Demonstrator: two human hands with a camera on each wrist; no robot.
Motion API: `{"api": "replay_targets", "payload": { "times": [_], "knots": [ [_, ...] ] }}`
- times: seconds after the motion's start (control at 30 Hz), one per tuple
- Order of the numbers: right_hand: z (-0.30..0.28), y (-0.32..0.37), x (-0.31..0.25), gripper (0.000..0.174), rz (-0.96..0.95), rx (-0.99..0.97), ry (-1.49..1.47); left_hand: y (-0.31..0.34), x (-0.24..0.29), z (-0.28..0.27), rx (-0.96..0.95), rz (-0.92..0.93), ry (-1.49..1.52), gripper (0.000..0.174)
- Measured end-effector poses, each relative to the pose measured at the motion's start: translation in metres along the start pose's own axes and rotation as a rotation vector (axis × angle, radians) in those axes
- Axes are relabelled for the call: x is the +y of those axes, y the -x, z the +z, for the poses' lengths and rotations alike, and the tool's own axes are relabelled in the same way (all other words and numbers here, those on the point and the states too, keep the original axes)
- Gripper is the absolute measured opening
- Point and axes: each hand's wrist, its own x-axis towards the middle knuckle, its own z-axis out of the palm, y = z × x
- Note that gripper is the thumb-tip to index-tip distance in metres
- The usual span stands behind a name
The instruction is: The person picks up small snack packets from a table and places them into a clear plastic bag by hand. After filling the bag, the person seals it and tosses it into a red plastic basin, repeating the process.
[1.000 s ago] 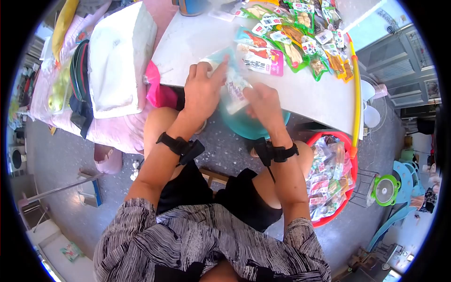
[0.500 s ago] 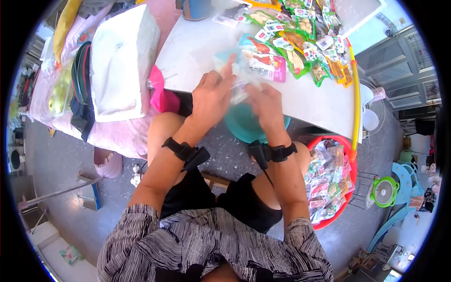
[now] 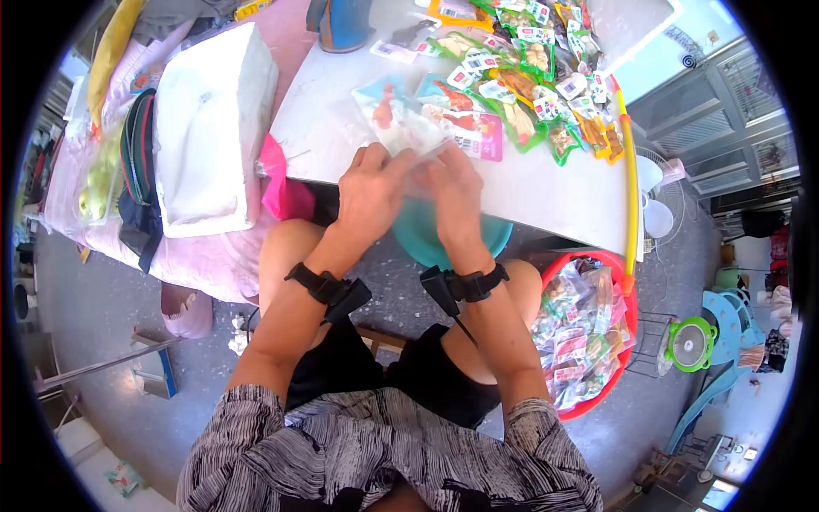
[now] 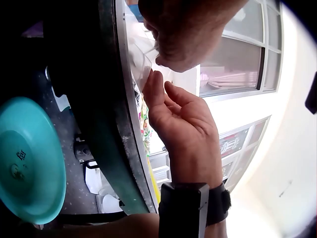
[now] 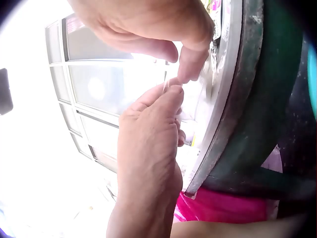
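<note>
Bag (image 3: 382,111), one: near end pinched by left hand (image 3: 372,192) and right hand (image 3: 458,198), close together at tabletop's (image 3: 559,198) near edge, presumably for control.

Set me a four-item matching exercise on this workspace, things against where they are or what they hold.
Things
1. White foam box
2. Teal basin
3. Red tub
4. Blurred packet

Places or states
A. Lower than the tabletop, near its edge
B. In the grip of left hand and right hand
C. On the pink cloth
D. Filled with packaged items

Pairs: 1-C; 2-A; 3-D; 4-B
</note>
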Motion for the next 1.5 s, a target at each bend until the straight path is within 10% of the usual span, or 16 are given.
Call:
{"api": "replay_targets", "payload": {
  "times": [0.3, 0.5, 0.73, 1.03, 1.17, 1.27, 1.5],
  "knots": [
    [-0.003, -0.018, -0.007, 0.021, 0.086, 0.052, 0.329, -0.003, -0.014, 0.004, -0.052, -0.097, -0.091, 0.033],
    [-0.016, -0.084, -0.004, 0.017, -0.585, 0.199, 1.053, -0.004, -0.019, 0.010, -0.044, -0.124, -0.122, 0.033],
    [0.023, -0.122, -0.005, 0.035, -0.381, 0.063, 1.745, -0.005, -0.028, 0.013, 0.007, -0.071, -0.199, 0.012],
    [0.002, -0.141, -0.016, 0.012, -0.805, 0.236, 1.809, -0.010, -0.027, 0.008, -0.050, -0.127, -0.164, 0.015],
    [-0.036, -0.119, -0.081, 0.011, -0.963, 0.358, 1.322, -0.011, -0.029, 0.009, -0.037, -0.132, -0.170, 0.016],
    [-0.044, -0.065, -0.107, 0.017, -0.417, 0.306, 0.400, -0.013, -0.031, 0.014, -0.029, -0.139, -0.178, 0.019],
    [-0.112, -0.022, -0.039, 0.021, -0.140, 0.104, 0.117, -0.012, -0.029, 0.007, -0.016, -0.135, -0.094, 0.022]
  ]
}}
